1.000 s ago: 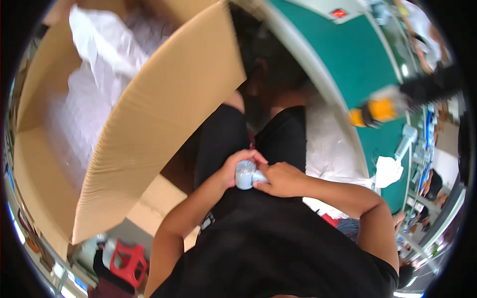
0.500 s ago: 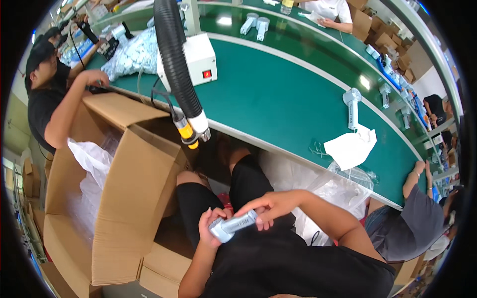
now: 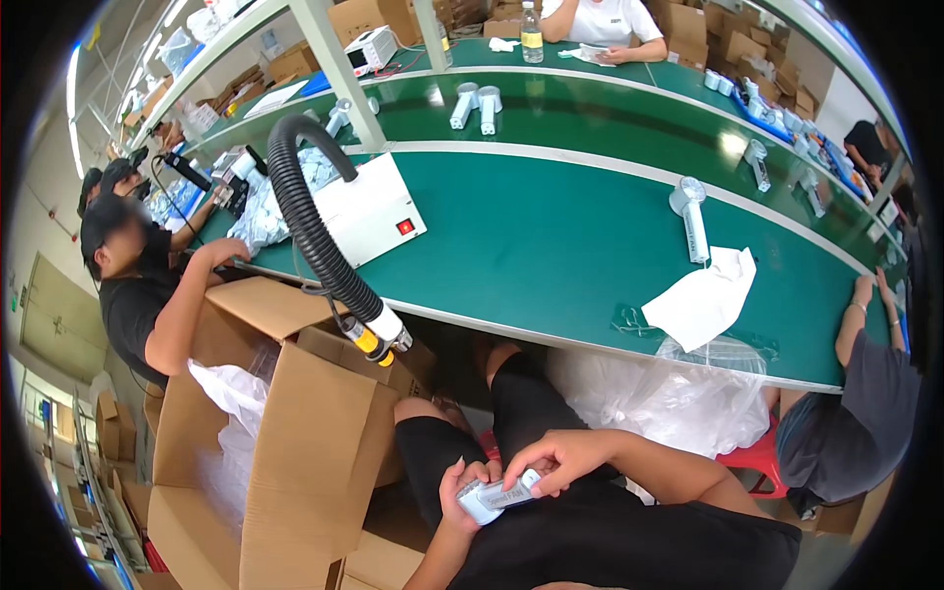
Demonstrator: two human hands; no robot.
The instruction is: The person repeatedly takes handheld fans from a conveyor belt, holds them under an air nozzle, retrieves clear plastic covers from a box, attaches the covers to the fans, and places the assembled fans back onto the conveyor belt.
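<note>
One small white handheld device (image 3: pixel 500 495) held over the lap, left hand (image 3: pixel 462 489) fingers curled beneath it, right hand (image 3: pixel 556 459) fingers closed on top, one open cardboard box (image 3: pixel 285 442) at left, one green worktop (image 3: pixel 551 246) ahead, one white fan (image 3: pixel 690 214) lying on it.

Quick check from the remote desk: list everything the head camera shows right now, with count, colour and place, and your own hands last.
small handheld device: one, white-grey, over the lap, held in both hands
cardboard box: one, brown, open, on the floor at left, with a white plastic liner inside
corrugated hose: one, black, arching down from the white machine to a yellow-ringed nozzle
workbench: one, green, across the middle
handheld fans: several, white, lying along the bench
white cloth: one, near the bench's front edge
clear plastic bag: one, under the bench at right
co-workers: several, seated around
left hand: cradles the device
right hand: fingers on its top
</note>
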